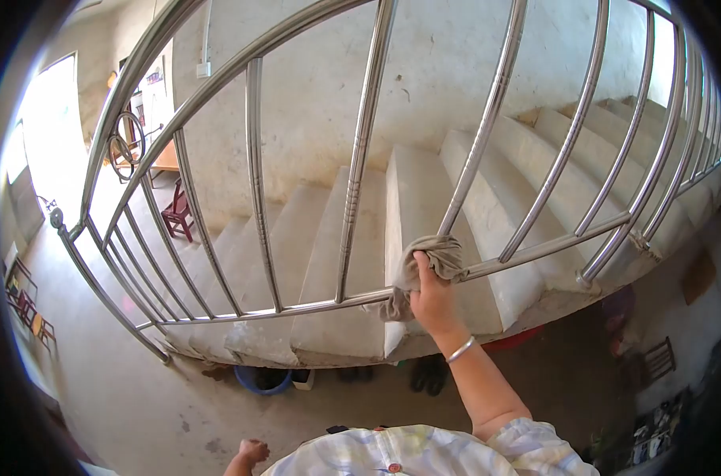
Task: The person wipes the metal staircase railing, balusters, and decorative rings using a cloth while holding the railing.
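My right hand [433,305] is closed on a crumpled grey-brown cloth [440,255]. The cloth is wrapped over the lower rail [527,255] of a stainless steel stair railing, at the foot of an upright bar [487,119]. A silver bangle [460,349] circles my right wrist. Down at the bottom of the view, well away from the railing, my left hand [254,452] hangs with its fingers curled in. Nothing shows in it.
Concrete steps [424,190] rise to the right behind the bars. Under the stairs stand a blue basin [263,381] and dark shoes [428,375]. A red chair [178,210] is beyond the railing, and more chairs [31,305] stand at far left.
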A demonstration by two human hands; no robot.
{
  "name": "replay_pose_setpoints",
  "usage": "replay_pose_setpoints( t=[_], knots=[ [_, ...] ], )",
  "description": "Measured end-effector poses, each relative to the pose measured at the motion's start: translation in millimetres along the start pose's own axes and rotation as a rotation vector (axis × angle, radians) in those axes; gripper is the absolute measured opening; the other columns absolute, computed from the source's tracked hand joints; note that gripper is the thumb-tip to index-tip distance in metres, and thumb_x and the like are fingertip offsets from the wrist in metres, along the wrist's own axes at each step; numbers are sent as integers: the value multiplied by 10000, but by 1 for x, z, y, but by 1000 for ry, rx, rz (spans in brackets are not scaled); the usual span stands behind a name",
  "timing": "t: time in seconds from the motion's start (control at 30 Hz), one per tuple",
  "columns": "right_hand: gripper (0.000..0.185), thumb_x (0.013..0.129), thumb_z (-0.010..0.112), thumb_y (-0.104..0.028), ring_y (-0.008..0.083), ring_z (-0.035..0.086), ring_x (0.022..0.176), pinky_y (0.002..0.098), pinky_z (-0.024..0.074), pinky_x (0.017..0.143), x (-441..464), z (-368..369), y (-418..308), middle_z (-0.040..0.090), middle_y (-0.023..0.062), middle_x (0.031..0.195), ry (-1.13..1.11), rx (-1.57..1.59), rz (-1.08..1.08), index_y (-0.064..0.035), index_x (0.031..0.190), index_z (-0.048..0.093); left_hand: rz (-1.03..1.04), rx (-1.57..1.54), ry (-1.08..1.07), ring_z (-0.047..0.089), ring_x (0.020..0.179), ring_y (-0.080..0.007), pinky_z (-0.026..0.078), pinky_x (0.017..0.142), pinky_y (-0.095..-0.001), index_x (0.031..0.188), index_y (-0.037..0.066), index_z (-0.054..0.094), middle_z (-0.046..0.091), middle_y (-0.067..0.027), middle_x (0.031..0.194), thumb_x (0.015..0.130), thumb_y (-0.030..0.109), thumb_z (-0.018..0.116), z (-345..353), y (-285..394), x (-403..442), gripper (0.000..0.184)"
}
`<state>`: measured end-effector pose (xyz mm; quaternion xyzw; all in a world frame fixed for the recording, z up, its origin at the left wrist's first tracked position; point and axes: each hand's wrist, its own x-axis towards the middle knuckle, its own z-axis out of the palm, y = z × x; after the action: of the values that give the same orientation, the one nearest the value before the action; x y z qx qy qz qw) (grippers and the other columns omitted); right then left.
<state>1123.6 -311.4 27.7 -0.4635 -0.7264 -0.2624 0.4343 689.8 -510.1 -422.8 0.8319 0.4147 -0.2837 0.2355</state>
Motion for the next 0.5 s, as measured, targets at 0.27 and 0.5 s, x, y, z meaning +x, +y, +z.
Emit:
replay_pose_setpoints(
  t=[0.27, 0.5],
  knots=[
    [445, 616, 492, 54, 336, 586, 801, 383, 472, 696, 76, -87, -30, 603, 168, 896, -106, 185, 4, -37, 1050, 532, -233, -810, 387, 601, 668, -256, 478, 544, -374, 922, -12, 559, 621, -182, 852, 790, 182, 540, -41, 6, -7, 236],
    [600, 712, 526, 20, 425, 538, 848, 421, 448, 748, 215, -68, -72, 551, 248, 961, 311, 347, -381, 7, 1265, 295, -280, -885, 367, 586, 660, -274, 468, 549, -370, 939, -12, 544, 608, -186, 851, 771, 172, 535, -41, -16, -18, 249]
  ],
)
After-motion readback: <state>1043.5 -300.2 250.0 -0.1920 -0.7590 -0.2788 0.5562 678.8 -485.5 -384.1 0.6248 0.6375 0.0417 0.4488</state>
